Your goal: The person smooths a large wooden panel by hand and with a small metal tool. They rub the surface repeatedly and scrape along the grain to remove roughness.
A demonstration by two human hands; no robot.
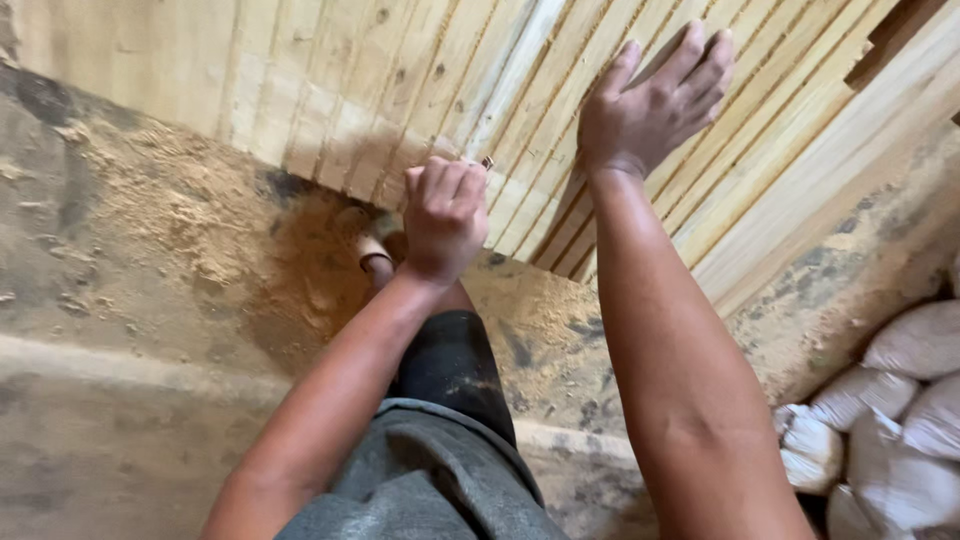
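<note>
A stack of pale wooden planks [400, 80] lies slanted across the upper part of the head view, their narrow edges side by side. My left hand [443, 215] is closed into a fist at the planks' near ends. A small dark tip [487, 161] sticks out of the fist; I cannot tell what the object is. My right hand [655, 100] rests flat on the planks further up, fingers stretched out and holding nothing.
Sawdust [180, 200] is heaped on the concrete floor left of the planks. My foot in a sandal [372, 252] and my knee in dark shorts [452, 370] are below my left hand. White filled sacks [900, 420] sit at the lower right. A concrete step [120, 370] crosses the bottom.
</note>
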